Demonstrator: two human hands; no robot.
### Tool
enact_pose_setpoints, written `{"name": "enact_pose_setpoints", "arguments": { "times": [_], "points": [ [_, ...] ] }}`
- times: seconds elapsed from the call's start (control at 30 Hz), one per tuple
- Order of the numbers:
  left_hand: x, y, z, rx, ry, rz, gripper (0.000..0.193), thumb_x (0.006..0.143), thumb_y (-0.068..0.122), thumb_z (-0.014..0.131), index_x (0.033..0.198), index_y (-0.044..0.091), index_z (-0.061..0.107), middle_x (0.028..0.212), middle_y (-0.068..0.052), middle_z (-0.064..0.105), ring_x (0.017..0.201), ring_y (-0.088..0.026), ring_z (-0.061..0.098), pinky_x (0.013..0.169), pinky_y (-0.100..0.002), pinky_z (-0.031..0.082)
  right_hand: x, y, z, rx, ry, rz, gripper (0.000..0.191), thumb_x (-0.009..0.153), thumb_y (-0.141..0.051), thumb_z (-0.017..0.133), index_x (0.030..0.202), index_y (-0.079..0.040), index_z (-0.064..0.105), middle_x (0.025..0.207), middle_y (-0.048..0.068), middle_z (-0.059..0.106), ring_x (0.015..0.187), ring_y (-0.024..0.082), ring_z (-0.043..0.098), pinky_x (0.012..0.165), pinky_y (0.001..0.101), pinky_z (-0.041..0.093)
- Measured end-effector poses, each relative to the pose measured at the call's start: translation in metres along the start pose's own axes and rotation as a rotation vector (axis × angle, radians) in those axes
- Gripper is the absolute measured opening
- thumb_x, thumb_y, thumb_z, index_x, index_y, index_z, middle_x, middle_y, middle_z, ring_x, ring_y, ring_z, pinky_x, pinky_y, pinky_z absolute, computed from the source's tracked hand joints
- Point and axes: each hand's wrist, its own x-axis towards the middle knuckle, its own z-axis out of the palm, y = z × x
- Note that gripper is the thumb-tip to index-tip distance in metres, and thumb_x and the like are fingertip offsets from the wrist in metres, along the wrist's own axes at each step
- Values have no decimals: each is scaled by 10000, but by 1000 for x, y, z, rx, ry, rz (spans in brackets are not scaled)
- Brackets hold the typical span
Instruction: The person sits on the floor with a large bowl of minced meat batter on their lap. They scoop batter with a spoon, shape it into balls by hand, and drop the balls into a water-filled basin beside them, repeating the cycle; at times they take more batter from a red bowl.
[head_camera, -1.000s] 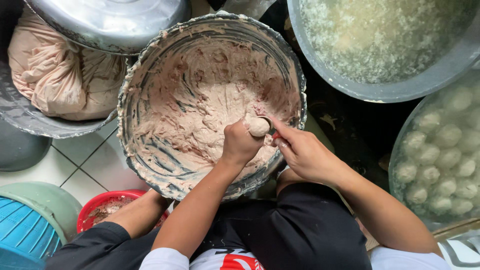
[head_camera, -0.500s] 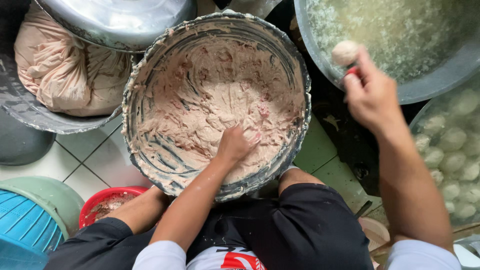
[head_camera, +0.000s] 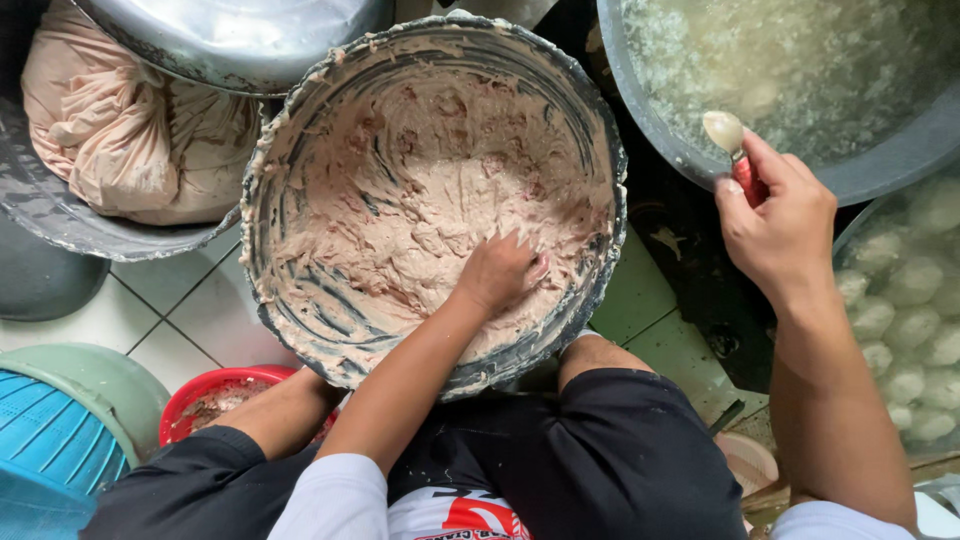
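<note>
Head view: your left hand (head_camera: 497, 272) is sunk into the pinkish paste (head_camera: 430, 215) in the big smeared basin (head_camera: 300, 130) between your knees, fingers curled down into the mix, so its grip is closed around paste, though how much it holds you cannot tell. Your right hand (head_camera: 775, 225) is out to the right, closed on a red-handled spoon (head_camera: 733, 150) whose long axis runs from your palm up and slightly left. The spoon's bowl sits just over the near rim of the grey pot of cloudy water (head_camera: 880, 175). The left hand is the nearer one to the paste; the right is well apart from it, with the basin's rim and a strip of dark floor between them. Right of your forearm lies a tray of pale formed balls (head_camera: 905, 300). At the upper left a cloth-lined bowl (head_camera: 60, 215) touches the basin, with a steel lid (head_camera: 230, 40) overlapping both. Open room is narrow: rims crowd in on the left, top and right.
</note>
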Motion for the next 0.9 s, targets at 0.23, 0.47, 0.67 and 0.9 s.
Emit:
{"name": "enact_pose_setpoints", "arguments": {
  "times": [0.23,0.47,0.67,0.9],
  "points": [
    [-17,11,-13,-337,-122,-391,412,904,408,692,1018,14,729,817,-237,714,779,-398,709,743,-472,556,-21,-43,-8,325,-30,43,338,1074,-93,662,1398,-11,610,1055,28,701,875,67,629,793,234,528],
    [-18,45,-39,-635,218,-432,289,821,226,843,985,35,700,837,-139,759,735,-296,765,711,-390,604,-44,-67,14,410,-510,351,225,1018,-158,622,1203,-34,657,889,77,717,736,104,652,645,287,542],
    [-3,67,-61,-488,361,-297,354,762,212,874,993,32,677,831,-157,740,792,-335,753,679,-401,591,-61,-86,33,438,-527,-111,438,1025,-125,551,1447,-11,548,1035,46,728,917,98,700,800,277,554],
    [-5,55,-34,-351,172,-296,215,744,204,838,886,87,728,814,-192,718,800,-403,721,715,-469,580,-56,-82,42,644,-916,329,333,1050,-209,524,1336,-85,642,809,-27,621,635,52,511,559,235,450]
  ]
}}
